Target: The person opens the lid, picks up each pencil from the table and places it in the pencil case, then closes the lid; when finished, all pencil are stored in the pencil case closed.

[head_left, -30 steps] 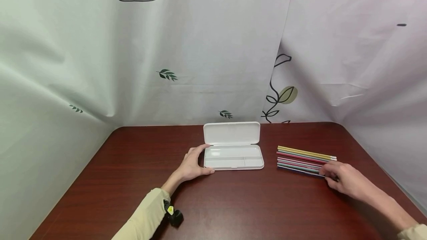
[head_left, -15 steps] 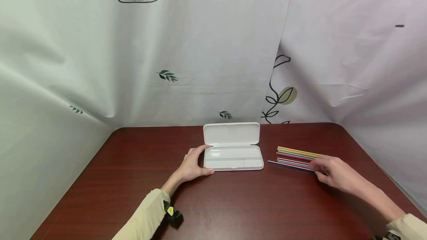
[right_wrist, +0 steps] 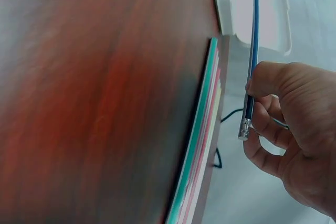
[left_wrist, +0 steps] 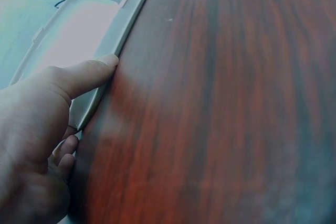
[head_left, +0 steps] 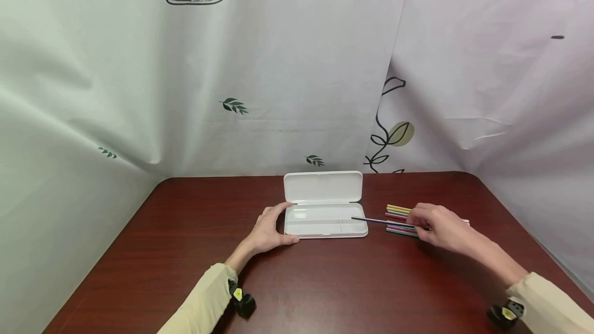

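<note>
A dark blue pencil [right_wrist: 255,35] with a metal end is pinched between the thumb and fingers of my right hand [head_left: 441,227]. In the head view its far tip overlaps the right end of an open white pencil case [head_left: 315,229]. Below and behind that hand lie several coloured pencils [head_left: 398,230], green, pink, red and yellow, side by side; the hand hides part of them. My left hand [head_left: 268,230] grips the left end of the case, its thumb [left_wrist: 100,70] on the front edge and its fingers around the back corner.
The case's lid [head_left: 323,187] stands tilted back near the rear edge of the dark red-brown table [head_left: 325,287]. A pale printed curtain [head_left: 287,66] hangs behind and along both sides. Each wrist carries a small black camera [head_left: 243,304].
My right hand has lifted the blue pencil from the front of the row and carried it left toward the case. The left hand has stayed at the case's left end.
</note>
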Motion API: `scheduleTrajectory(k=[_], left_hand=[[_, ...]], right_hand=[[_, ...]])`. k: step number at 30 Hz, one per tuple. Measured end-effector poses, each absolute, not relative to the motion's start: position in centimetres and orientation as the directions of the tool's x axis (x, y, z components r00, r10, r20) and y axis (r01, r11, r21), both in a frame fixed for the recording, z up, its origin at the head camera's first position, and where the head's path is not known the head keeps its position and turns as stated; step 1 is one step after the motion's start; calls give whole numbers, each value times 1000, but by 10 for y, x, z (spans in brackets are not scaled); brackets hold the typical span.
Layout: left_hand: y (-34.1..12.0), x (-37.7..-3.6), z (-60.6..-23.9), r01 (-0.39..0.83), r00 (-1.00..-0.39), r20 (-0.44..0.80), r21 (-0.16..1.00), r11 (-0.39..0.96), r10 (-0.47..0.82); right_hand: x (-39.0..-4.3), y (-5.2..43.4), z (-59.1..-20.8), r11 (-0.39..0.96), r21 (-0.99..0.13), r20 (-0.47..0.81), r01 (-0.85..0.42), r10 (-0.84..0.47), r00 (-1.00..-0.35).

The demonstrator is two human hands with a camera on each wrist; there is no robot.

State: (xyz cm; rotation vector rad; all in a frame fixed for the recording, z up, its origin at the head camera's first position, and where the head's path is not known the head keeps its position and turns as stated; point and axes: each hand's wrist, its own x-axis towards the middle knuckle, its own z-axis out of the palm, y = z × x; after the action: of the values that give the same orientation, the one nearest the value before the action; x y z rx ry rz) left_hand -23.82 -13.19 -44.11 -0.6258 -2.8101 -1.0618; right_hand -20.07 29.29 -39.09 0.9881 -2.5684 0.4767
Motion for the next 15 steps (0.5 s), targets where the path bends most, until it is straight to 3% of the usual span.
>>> scheduleTrajectory(k=[9, 15], left_hand=[[-133, -237, -440, 391, -918, 204, 619, 681, 341], [-132, -237, -441, 399, -914, 207, 616, 680, 349]], right_hand=[[-215, 271, -384, 675, -150, 442, -722, -607, -660], [-222, 259, -382, 669, -174, 420, -723, -614, -669]])
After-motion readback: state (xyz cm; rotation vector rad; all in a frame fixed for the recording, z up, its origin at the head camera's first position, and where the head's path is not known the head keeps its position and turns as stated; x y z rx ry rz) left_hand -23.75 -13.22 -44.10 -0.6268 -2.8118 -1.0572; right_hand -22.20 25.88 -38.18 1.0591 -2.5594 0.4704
